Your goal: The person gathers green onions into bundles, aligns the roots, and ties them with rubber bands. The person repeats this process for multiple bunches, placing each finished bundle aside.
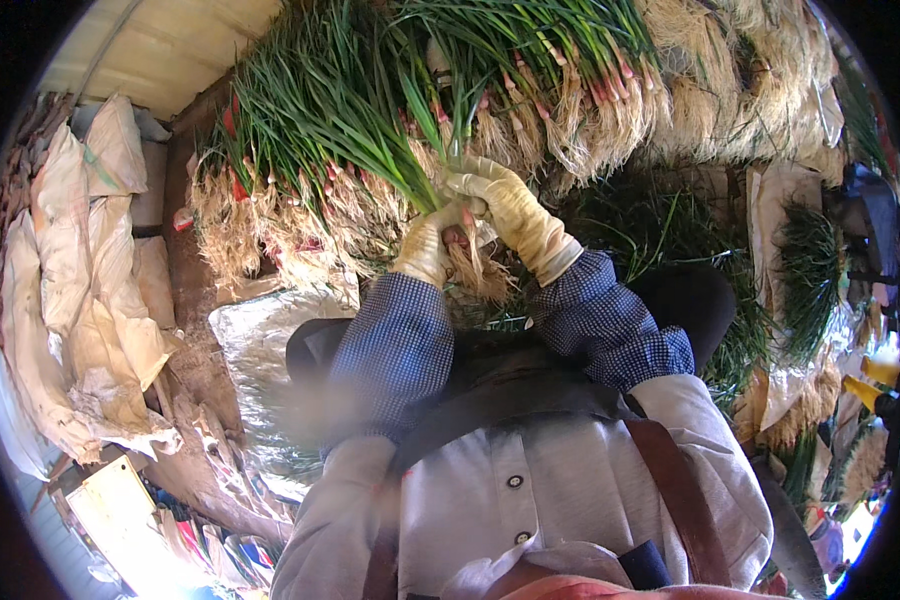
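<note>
In the middle of the view, my left hand (424, 244), in a pale yellow glove, grips a few green garlic plants (401, 172). Their long flat leaves lean up and to the left. Below the glove show a pinkish bulb (456, 236) and a tuft of pale roots (481, 274). My right hand (506, 206), gloved the same way, presses against the left. Its curled fingers pinch a stalk (457, 146) at the top of the bunch; its fingertips are partly hidden. Just beyond both hands lies a broad pile of green garlic (330, 112), roots towards me.
At upper right, more bundles stack with roots outward (742, 90). Loose green leaves (652, 225) lie beyond my right knee. A silvery plastic sheet (277, 360) is beside my left knee. Crumpled pale sacks (82, 255) line the left. Another leafy bundle (806, 277) lies at far right.
</note>
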`<state>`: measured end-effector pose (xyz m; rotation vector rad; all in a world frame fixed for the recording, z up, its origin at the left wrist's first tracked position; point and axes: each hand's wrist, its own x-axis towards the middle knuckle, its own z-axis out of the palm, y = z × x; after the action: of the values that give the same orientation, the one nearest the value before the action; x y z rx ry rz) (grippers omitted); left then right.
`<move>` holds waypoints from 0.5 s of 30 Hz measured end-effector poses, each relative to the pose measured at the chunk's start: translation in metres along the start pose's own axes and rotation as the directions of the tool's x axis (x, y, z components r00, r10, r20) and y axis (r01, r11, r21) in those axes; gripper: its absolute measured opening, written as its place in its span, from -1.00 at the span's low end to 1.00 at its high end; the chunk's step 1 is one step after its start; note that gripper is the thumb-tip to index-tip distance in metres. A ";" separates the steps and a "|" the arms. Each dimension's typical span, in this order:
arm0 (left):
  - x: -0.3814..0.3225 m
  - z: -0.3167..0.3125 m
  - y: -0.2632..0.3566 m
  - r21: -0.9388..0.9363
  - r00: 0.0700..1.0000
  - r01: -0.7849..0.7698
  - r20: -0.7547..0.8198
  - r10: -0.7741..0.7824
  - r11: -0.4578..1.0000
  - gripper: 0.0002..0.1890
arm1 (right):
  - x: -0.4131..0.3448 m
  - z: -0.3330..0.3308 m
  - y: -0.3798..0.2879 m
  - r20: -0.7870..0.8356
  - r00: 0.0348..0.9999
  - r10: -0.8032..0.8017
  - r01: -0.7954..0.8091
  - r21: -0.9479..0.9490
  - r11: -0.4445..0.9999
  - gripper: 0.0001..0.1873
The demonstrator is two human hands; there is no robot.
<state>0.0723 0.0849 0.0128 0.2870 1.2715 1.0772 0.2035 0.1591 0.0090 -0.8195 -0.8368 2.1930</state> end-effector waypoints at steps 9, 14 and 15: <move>-0.001 -0.002 -0.005 -0.199 0.994 -0.015 0.106 0.037 0.980 -0.75 | -0.006 -0.004 -0.022 -0.103 0.989 0.107 -0.134 -0.306 0.943 -0.63; 0.008 -0.012 -0.015 -0.211 0.983 -0.001 0.181 0.040 0.978 -0.79 | -0.008 -0.043 -0.002 -0.370 0.902 -0.221 0.163 -0.181 0.970 -0.52; 0.008 -0.012 -0.015 -0.210 0.982 -0.016 0.182 0.055 0.978 -0.80 | -0.005 -0.046 0.000 -0.502 0.801 -0.327 0.216 -0.267 0.939 -0.46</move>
<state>0.0686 0.0791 -0.0070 0.2468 0.9807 1.1752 0.2400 0.1710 -0.0169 -1.2549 -0.8232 1.5172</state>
